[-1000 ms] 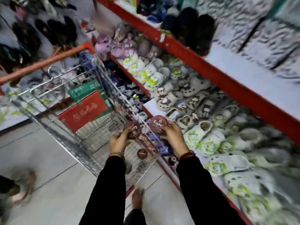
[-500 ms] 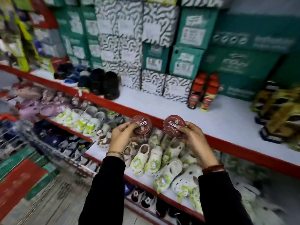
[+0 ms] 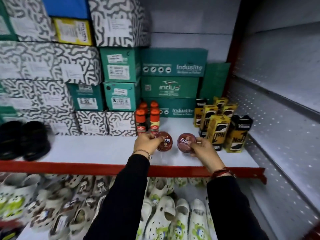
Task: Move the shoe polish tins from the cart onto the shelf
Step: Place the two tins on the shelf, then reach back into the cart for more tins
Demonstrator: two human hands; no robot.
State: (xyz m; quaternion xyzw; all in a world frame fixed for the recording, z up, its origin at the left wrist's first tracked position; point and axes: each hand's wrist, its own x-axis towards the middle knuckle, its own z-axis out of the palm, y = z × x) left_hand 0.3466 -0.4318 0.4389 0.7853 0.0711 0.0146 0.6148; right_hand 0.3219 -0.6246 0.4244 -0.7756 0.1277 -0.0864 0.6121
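Head view, both hands' fingers clamped on tins (image 3: 164, 142) seemingly touching shelf (image 3: 97, 149), bottles (image 3: 147, 118) behind.

Glossy metal tins (image 3: 164, 142); matt white shelf (image 3: 97, 149); cardboard boxes (image 3: 121, 64).

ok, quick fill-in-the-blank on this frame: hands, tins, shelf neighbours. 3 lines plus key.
1. Each hand holds one round ____ over the white shelf.
2. The left hand is just in front of bottles with ____ caps.
3. The right hand is beside boxes coloured ____ and black.

Missing words: tin; orange; yellow
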